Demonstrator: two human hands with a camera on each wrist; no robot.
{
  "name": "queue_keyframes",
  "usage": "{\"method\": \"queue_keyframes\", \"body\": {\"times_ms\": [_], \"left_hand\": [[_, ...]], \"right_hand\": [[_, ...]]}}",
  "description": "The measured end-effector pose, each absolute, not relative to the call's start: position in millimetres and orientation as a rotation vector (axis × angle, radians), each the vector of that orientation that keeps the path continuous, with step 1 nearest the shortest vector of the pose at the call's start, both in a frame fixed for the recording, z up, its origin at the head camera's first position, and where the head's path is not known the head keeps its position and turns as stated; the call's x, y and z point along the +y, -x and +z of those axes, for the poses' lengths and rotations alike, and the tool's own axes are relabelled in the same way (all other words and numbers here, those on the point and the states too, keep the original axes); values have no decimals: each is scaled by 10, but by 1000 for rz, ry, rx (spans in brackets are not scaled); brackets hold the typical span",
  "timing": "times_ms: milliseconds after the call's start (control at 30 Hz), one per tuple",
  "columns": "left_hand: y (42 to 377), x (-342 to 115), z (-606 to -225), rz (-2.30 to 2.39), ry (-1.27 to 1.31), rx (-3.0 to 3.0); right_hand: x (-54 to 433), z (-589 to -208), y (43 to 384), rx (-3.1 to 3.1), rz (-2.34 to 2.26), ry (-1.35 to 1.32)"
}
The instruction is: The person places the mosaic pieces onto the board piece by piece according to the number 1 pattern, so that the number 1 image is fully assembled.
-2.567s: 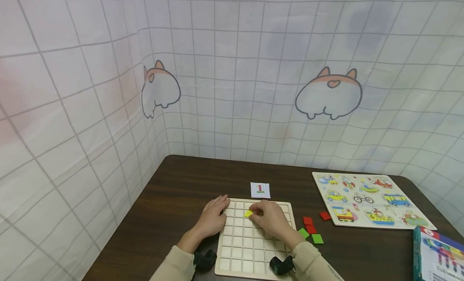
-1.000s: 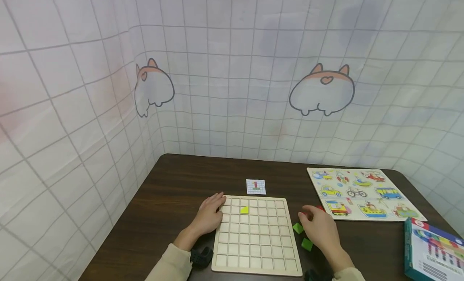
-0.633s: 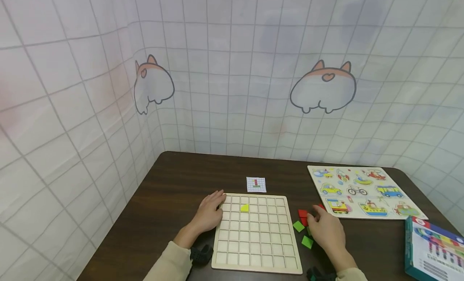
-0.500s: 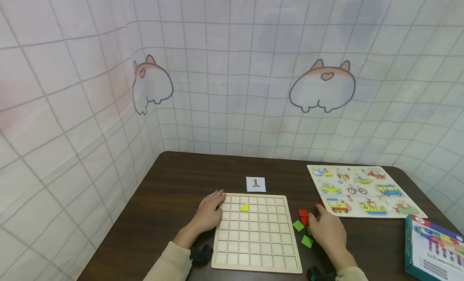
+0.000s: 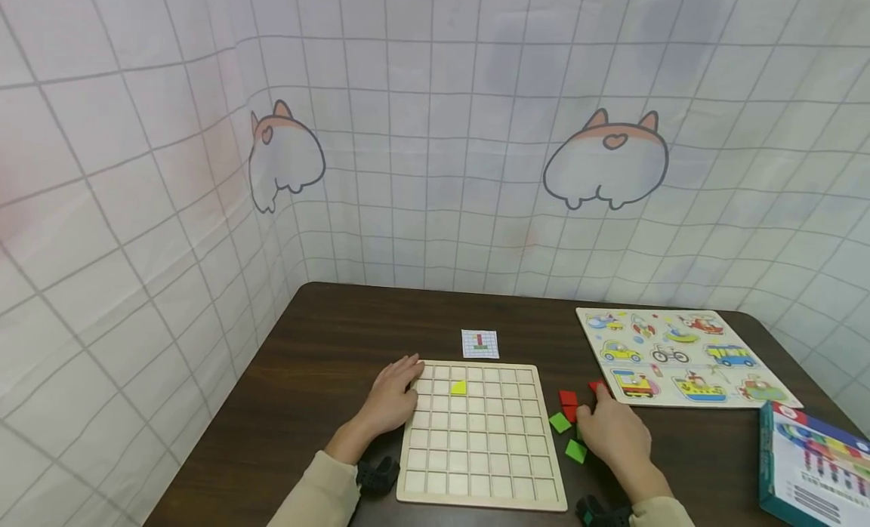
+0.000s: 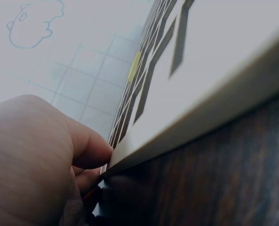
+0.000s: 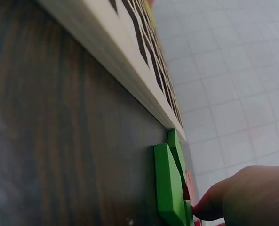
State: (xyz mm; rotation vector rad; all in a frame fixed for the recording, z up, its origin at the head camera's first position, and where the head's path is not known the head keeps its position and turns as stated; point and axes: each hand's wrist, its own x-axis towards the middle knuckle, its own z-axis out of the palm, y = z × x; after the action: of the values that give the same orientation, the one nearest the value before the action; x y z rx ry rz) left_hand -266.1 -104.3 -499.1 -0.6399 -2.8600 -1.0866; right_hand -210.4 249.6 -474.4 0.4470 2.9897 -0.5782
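On the dark table lies a wooden grid board [image 5: 476, 451] with one yellow tile [image 5: 458, 388] in an upper row. My left hand [image 5: 390, 397] rests along the board's left edge. Its thumb touches the board's rim in the left wrist view. Right of the board my right hand [image 5: 615, 433] is over the loose tiles, index finger stretched out onto a red tile [image 5: 595, 385]. Beside that hand lie more red tiles [image 5: 568, 398] and green tiles [image 5: 575, 451]. One green tile is partly hidden by the hand.
A small printed card [image 5: 479, 344] with a red and green figure lies behind the board. At the back right is a picture puzzle board [image 5: 683, 357], with a colourful box [image 5: 812, 466] in front of it. A grid-patterned curtain [image 5: 435, 134] hangs behind the table.
My right hand has left the yellow tile on the board and moved right to the loose tiles. Its index finger has since reached out to a red one. The left hand stays put.
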Motion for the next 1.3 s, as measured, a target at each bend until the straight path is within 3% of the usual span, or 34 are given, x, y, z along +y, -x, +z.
{"method": "queue_keyframes", "body": {"times_ms": [400, 1300], "left_hand": [[2675, -1043, -5003, -1077, 620, -2869], [2656, -1039, -4974, -1076, 606, -2883]], "right_hand": [[2534, -4887, 2088, 3164, -851, -505], [2506, -4905, 2109, 3234, -810, -525]]}}
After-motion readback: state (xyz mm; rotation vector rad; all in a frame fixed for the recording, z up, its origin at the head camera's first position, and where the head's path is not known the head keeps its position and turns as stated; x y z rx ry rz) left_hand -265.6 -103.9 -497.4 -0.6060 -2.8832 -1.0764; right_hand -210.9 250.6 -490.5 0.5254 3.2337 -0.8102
